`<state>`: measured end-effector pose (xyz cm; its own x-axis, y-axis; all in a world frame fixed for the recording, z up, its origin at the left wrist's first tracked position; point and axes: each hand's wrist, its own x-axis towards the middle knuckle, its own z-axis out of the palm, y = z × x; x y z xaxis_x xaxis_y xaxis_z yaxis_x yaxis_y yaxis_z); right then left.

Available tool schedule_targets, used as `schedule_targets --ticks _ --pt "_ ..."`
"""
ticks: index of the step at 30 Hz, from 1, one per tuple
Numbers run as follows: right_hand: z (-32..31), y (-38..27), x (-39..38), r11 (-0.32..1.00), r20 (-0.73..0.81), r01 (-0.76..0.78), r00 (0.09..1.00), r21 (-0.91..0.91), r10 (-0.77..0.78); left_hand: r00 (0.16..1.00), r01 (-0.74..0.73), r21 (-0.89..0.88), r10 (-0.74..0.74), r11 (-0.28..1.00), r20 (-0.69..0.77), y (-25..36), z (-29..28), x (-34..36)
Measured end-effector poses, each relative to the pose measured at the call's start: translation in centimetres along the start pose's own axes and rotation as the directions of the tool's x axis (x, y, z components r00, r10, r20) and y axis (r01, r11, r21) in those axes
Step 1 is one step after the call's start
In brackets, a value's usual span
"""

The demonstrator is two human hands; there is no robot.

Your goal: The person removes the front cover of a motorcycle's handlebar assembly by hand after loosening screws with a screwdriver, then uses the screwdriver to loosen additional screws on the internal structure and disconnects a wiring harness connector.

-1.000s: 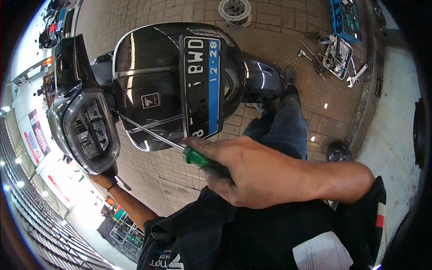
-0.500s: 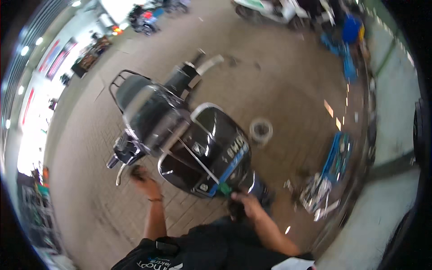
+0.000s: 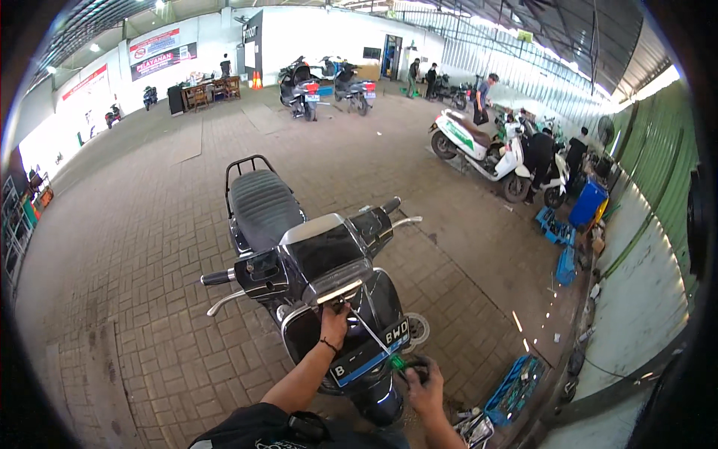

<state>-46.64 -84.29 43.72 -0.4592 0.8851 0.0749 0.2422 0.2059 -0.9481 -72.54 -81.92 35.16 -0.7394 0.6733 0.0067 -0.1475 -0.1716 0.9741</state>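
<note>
The black scooter [image 3: 265, 202] stands in front of me with its handlebars toward me. My left hand [image 3: 333, 323] reaches up under the headlight housing [image 3: 329, 284], fingers curled; what they grip is partly hidden. My right hand [image 3: 420, 385], lower right, grips the green-handled screwdriver [image 3: 396, 361]. Its long shaft runs up diagonally across the front panel and number plate [image 3: 370, 354] to the underside of the headlight housing, close to my left fingers, where the tip is hidden.
Blue tool cases [image 3: 516, 385] and metal tools line the right wall [image 3: 628, 344]. A round metal wheel part [image 3: 417, 329] lies beyond the plate. Other scooters [image 3: 471, 150] and several people [image 3: 482, 101] are farther back, near a blue bin [image 3: 587, 202].
My view has swung up to take in the whole workshop. My left hand has moved from the headlight's outer side to its underside, nearer the middle. My right hand still holds the screwdriver.
</note>
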Motion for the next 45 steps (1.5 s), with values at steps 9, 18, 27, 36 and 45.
schedule_targets --ticks 9,18,27,36,45 --pt "1.2 -4.4 0.7 0.546 0.382 0.257 0.915 -0.797 0.128 0.985 0.003 -0.203 -0.038 0.979 -0.170 -0.1 -0.5 -0.2" --pt "4.4 3.9 11.0 0.870 0.599 0.144 0.777 -0.472 0.197 0.980 -0.012 -0.434 -0.075 0.901 -0.184 -3.0 0.5 1.3" --pt "6.7 2.7 13.2 0.685 0.650 0.401 0.747 -0.609 0.140 0.980 0.019 -0.432 -0.103 0.902 -0.172 -2.8 0.1 1.6" --pt "6.5 1.2 15.0 0.741 0.683 0.301 0.676 -0.600 0.278 0.980 0.025 -0.416 -0.104 0.909 -0.167 -0.1 0.9 0.6" --pt "8.3 1.3 15.4 0.760 0.716 0.316 0.646 -0.568 0.265 0.995 -0.035 -0.515 -0.018 0.857 -0.098 -4.9 0.7 2.7"
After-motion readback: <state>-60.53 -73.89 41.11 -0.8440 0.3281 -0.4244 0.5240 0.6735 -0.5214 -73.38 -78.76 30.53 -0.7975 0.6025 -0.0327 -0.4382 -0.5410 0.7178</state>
